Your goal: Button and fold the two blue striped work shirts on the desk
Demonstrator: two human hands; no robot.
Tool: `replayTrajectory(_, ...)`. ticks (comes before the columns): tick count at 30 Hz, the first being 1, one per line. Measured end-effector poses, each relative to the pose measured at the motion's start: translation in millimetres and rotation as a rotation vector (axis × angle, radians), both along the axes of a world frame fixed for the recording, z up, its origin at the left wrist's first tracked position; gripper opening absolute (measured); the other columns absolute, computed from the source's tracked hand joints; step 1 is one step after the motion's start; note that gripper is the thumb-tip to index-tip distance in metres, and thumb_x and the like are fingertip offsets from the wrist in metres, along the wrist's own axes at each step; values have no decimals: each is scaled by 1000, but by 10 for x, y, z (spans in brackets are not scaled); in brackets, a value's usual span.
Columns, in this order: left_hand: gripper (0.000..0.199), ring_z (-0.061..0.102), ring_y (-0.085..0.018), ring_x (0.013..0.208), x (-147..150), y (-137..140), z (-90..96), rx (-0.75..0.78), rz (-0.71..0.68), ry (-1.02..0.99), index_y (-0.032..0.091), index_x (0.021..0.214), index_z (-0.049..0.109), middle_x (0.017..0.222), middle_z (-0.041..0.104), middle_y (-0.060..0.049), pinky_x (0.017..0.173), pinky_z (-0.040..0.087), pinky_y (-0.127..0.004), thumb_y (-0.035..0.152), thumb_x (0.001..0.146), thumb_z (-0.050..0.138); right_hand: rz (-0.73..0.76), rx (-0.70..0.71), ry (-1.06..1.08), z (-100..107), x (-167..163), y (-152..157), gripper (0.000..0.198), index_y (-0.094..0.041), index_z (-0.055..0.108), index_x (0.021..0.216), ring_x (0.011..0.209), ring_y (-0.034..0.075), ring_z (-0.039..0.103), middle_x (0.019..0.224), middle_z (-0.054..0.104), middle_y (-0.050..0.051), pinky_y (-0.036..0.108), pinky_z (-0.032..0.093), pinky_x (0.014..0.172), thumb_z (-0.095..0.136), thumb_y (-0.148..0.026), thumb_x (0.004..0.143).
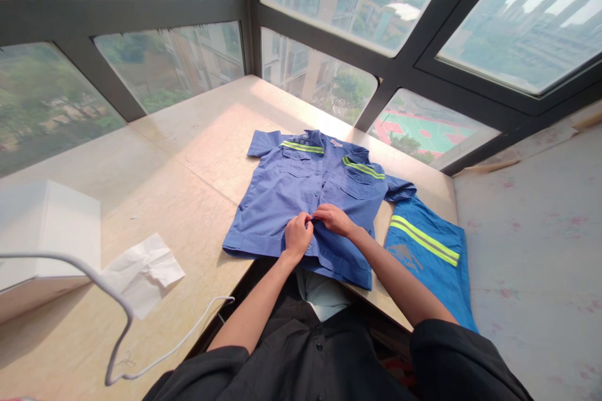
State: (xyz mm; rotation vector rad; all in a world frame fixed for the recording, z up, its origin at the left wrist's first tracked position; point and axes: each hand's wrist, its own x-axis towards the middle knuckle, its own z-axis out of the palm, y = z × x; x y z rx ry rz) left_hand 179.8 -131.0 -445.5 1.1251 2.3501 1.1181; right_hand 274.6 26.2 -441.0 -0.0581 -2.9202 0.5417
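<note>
A blue short-sleeved work shirt [273, 207] with yellow-green reflective stripes lies spread out on the table, collar toward the window corner. Its lower hem reaches over the table's near edge. At the front placket, my left hand [298, 235] pinches the cloth with its fingers closed. Just to the right, my right hand [333, 219] grips the same placket, fingertips almost meeting those of the left. Whether a button is between the fingers is hidden. Above the hands, buttons show along the placket, with a flapped chest pocket on either side.
A brighter blue folded garment [423, 244] with a reflective stripe lies at the right, partly under the shirt's sleeve. To the left are a white box [51, 232], a crumpled tissue [145, 269] and a white cable [122, 307]. Windows and a papered wall [531, 250] border the table [188, 200].
</note>
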Motion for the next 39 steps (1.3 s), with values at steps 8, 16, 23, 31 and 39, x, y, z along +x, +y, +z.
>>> replayTrajectory(8, 20, 67, -19, 92, -12, 8, 25, -9, 17, -65, 24, 95, 62, 94, 73, -3, 84, 48, -29, 10, 85, 52, -57, -65, -16, 47, -40, -55, 24, -21, 72, 92, 75, 15, 58, 83, 63, 3, 23, 43, 70, 52, -7, 91)
replayTrajectory(16, 16, 66, -23, 95, 48, 23, 106, -55, 16, -14, 23, 100, 62, 95, 72, -5, 87, 47, -33, 24, 84, 63, -85, -97, -36, 29, -27, -65, 20, -20, 72, 99, 76, 15, 59, 86, 64, 4, 24, 44, 70, 55, -12, 92)
replayTrajectory(23, 20, 65, -25, 98, 74, 55, 119, -114, -6, 76, 23, 104, 64, 97, 73, -7, 88, 45, -35, 17, 84, 60, -93, -129, -37, 18, 24, -60, 24, -19, 74, 103, 76, 16, 60, 85, 64, 5, 26, 46, 71, 51, -17, 95)
replayTrajectory(31, 28, 66, -22, 99, 88, 39, 98, -66, 27, -6, 24, 106, 64, 100, 75, -4, 92, 44, -33, 11, 81, 60, -117, -189, 1, -33, 68, -62, 27, -20, 74, 106, 81, 17, 62, 89, 66, 5, 28, 49, 76, 49, -19, 94)
replayTrajectory(39, 20, 66, -22, 97, 78, 26, 80, -48, 28, -15, 24, 97, 66, 95, 75, -3, 92, 45, -33, 13, 81, 61, -18, -154, 69, -72, 100, -11, 27, -21, 72, 108, 86, 19, 63, 95, 69, 8, 31, 50, 79, 51, -14, 92)
